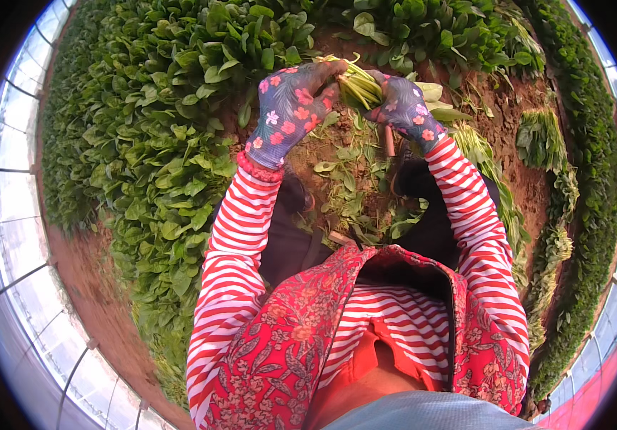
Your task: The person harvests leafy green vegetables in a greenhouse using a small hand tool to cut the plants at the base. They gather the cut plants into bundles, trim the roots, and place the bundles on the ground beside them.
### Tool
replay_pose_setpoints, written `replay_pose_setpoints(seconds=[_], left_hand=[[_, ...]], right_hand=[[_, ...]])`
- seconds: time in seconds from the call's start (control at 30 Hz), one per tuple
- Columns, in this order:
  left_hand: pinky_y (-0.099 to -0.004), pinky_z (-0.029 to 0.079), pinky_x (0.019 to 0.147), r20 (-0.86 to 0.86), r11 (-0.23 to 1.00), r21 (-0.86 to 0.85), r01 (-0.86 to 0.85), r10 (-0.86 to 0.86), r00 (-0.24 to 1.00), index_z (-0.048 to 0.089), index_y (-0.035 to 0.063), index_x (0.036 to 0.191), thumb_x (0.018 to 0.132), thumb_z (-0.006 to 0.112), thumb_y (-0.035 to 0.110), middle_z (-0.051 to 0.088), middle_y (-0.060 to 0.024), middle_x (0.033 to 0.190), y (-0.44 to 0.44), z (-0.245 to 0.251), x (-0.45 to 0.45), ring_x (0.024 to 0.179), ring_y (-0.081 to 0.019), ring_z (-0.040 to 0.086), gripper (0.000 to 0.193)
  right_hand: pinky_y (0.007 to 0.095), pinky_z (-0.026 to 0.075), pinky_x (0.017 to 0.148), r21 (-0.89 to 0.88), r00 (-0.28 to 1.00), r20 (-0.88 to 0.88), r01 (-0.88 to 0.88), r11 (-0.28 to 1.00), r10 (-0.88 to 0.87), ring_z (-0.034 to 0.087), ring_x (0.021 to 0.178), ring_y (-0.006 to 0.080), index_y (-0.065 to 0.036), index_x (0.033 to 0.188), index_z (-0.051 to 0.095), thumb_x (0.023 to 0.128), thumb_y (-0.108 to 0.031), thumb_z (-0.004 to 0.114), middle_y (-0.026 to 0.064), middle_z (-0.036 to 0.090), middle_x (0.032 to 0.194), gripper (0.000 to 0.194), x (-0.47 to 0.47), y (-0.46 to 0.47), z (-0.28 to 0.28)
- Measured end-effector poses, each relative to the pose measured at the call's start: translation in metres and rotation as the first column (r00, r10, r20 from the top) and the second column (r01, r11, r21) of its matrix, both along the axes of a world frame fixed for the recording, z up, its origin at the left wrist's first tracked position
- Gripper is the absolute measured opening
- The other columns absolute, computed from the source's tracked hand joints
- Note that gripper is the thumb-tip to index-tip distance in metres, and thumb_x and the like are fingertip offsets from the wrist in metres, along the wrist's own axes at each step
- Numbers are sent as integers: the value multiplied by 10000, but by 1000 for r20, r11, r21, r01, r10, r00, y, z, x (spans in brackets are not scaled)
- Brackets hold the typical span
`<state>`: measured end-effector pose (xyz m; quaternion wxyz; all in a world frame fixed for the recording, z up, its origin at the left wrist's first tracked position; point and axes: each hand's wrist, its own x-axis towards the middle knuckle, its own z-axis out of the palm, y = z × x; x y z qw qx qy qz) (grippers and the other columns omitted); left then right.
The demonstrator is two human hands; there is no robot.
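Note:
Ahead of me, both my hands, in dark floral-patterned gloves, are at a bunch of leafy greens that look like spinach. My right hand wraps around the stems, and pale leaf undersides stick out beyond it on the right. The thumb and fingers of my left hand close on the stem ends at the other side of the bunch. Below my right hand a reddish handle shows; what it belongs to is hidden.
Dense standing greens fill the left and the far side. Loose leaves litter the soil between my feet. Cut greens lie in a row to my right, with another bundle farther right. Greenhouse film curves along the edge.

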<state>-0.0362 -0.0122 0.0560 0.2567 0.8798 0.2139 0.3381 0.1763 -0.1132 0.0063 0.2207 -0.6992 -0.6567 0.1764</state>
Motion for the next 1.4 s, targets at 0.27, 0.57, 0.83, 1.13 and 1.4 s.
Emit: replay_pose_setpoints(seconds=[0.27, 0.57, 0.83, 1.13, 1.4], left_hand=[[-321, 503, 686, 90, 958, -236, -166, 192, 977, 690, 36, 923, 875, 668, 334, 681, -99, 843, 38, -14, -28, 740, -249, 655, 302], [-364, 504, 689, -222, 973, 53, -225, 231, 947, 631, 112, 1009, 803, 693, 314, 667, -58, 807, 12, -34, -4, 783, -256, 649, 295], [-386, 503, 677, 28, 967, -131, -216, 222, 975, 686, 98, 879, 775, 692, 215, 666, -109, 840, 47, -41, -25, 759, -298, 637, 156], [-320, 501, 663, -105, 901, -416, -122, 86, 991, 705, 48, 867, 829, 709, 336, 679, -104, 752, 24, -37, -9, 691, -219, 632, 291], [-374, 485, 612, -120, 969, -160, -190, 172, 978, 619, 43, 811, 820, 620, 156, 634, -119, 741, 65, -64, -32, 671, -300, 616, 113]], right_hand=[[410, 462, 812, 11, 826, 561, -80, 997, 60, 644, 835, 266, -118, 1389, 424, 674, -313, 774, 95, 648, 877, 820, -5, -3, 10], [441, 397, 975, 22, 802, 596, -52, 998, 29, 641, 906, 253, -137, 1326, 457, 662, -276, 789, 68, 654, 891, 756, -26, -5, 18], [433, 360, 1044, -9, 788, 612, -70, 998, 60, 640, 947, 242, -152, 1352, 485, 665, -260, 797, 65, 665, 907, 762, -30, -5, 17], [457, 358, 1045, 80, 775, 628, -155, 985, 71, 642, 880, 247, -136, 1303, 524, 670, -247, 786, 70, 645, 853, 694, -33, -6, 10], [461, 341, 1060, 156, 786, 618, -154, 976, 25, 643, 887, 244, -159, 1290, 535, 683, -252, 769, 72, 650, 870, 657, -29, -6, 6]])
